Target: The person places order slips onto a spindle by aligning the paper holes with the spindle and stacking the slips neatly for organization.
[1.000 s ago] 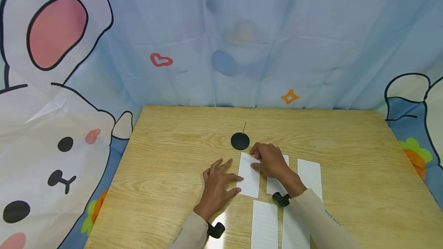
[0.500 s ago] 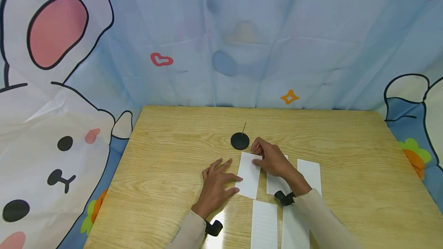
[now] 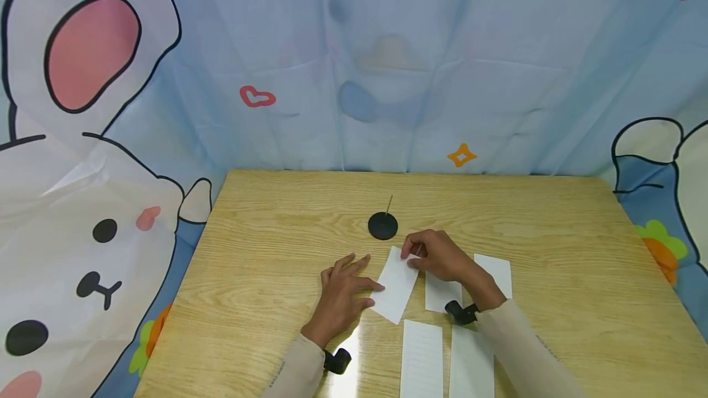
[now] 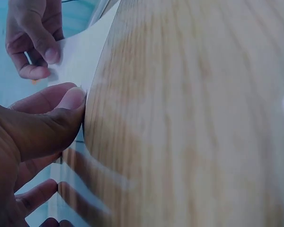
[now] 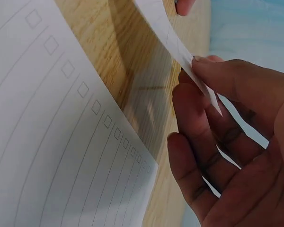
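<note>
My right grip (image 3: 441, 258) pinches white card (image 3: 394, 293) near its far right corner, thumb against fingers. My left grip (image 3: 342, 300) pinches same card at left edge, thumb and index closed there, other fingers spread. Card sits between both grips, slanted, bowed, right end raised off surface (image 3: 276, 232). Black disc (image 3: 383, 226) with thin stick (image 3: 389, 204) just beyond card. Four white sheets (image 3: 421, 358) to right and nearer me; one up close shows ruled lines, small boxes.
</note>
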The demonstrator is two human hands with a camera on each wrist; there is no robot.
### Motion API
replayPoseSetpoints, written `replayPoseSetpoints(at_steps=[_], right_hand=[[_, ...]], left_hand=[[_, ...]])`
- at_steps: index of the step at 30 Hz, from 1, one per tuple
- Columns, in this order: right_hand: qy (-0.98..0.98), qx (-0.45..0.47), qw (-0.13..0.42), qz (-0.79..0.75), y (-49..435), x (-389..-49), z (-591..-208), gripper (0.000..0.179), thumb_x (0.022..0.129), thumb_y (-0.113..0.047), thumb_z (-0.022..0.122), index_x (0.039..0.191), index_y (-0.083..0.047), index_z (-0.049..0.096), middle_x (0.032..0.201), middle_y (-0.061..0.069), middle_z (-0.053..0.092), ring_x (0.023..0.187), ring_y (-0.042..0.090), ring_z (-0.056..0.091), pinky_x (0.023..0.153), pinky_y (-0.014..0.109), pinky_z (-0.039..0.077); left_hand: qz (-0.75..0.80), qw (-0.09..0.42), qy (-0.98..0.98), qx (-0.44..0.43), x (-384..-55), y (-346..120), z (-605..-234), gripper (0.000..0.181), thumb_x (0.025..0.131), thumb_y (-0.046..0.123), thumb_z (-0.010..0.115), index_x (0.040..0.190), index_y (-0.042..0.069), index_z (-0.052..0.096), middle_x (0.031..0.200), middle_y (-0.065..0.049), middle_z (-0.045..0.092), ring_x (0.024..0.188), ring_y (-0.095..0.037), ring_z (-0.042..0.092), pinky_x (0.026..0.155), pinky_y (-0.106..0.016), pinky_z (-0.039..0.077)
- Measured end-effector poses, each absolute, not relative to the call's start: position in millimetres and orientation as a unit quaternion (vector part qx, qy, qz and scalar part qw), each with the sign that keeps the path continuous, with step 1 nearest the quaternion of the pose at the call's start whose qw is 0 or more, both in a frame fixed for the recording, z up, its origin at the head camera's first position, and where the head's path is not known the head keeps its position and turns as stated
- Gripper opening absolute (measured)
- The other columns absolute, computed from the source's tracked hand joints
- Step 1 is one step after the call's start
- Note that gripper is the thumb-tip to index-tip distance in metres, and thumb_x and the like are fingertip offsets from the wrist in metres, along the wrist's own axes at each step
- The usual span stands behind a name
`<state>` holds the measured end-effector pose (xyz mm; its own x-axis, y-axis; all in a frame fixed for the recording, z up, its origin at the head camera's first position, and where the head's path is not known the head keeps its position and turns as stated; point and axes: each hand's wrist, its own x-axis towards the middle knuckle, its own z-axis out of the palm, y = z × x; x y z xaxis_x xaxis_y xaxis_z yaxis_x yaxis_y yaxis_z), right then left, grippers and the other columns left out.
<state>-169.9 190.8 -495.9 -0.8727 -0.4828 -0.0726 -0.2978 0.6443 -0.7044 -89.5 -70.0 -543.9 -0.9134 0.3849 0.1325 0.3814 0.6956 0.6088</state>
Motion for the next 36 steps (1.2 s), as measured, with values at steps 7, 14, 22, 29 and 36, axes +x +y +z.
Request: replayPoseSetpoints(at_steps=[7,14,22,29,36], right_hand=[[0.892,-0.220,0.150,-0.365,193.4,-168.3,-495.0,0.017,0.089,0.003,0.080,0.092,-0.013,0.078,0.087,0.000,0.071,0.076,0.012,0.058,0.069,0.025,0.049],[0.880,-0.211,0.162,-0.394,199.1,-166.0,-500.5,0.017,0.088,0.003,0.081,0.094,-0.012,0.079,0.086,0.002,0.071,0.076,0.014,0.060,0.069,0.025,0.051],[0.849,-0.176,0.179,-0.464,209.1,-163.9,-501.4,0.014,0.091,-0.004,0.082,0.100,-0.013,0.079,0.092,0.005,0.072,0.079,0.018,0.065,0.072,0.027,0.055],[0.822,-0.148,0.178,-0.521,213.2,-165.0,-503.5,0.011,0.094,-0.009,0.080,0.105,-0.008,0.078,0.090,0.012,0.069,0.078,0.026,0.067,0.074,0.033,0.059],[0.805,-0.125,0.157,-0.558,210.9,-164.7,-501.4,0.020,0.091,-0.010,0.084,0.109,-0.003,0.077,0.092,0.014,0.070,0.077,0.017,0.067,0.077,0.035,0.060]], left_hand=[[0.332,-0.007,0.917,0.223,-89.3,-73.0,-544.4,0.028,0.085,0.021,0.081,0.111,0.028,0.084,0.162,-0.005,0.053,0.155,-0.034,0.040,0.103,-0.055,0.032],[0.339,-0.004,0.914,0.224,-90.2,-75.5,-545.8,0.028,0.092,0.011,0.077,0.114,0.027,0.082,0.162,-0.005,0.054,0.155,-0.034,0.040,0.104,-0.056,0.032],[0.439,0.009,0.881,0.179,-93.2,-79.7,-545.1,0.024,0.095,0.009,0.077,0.114,0.023,0.079,0.149,-0.002,0.066,0.150,-0.031,0.047,0.108,-0.060,0.030],[0.506,0.009,0.853,0.124,-96.3,-83.3,-541.4,0.020,0.095,0.010,0.079,0.110,0.024,0.079,0.121,0.006,0.078,0.124,-0.023,0.062,0.110,-0.053,0.039],[0.583,0.027,0.807,0.087,-95.9,-86.6,-538.8,0.017,0.097,0.012,0.078,0.110,0.022,0.078,0.116,0.002,0.076,0.113,-0.021,0.066,0.107,-0.045,0.048]])
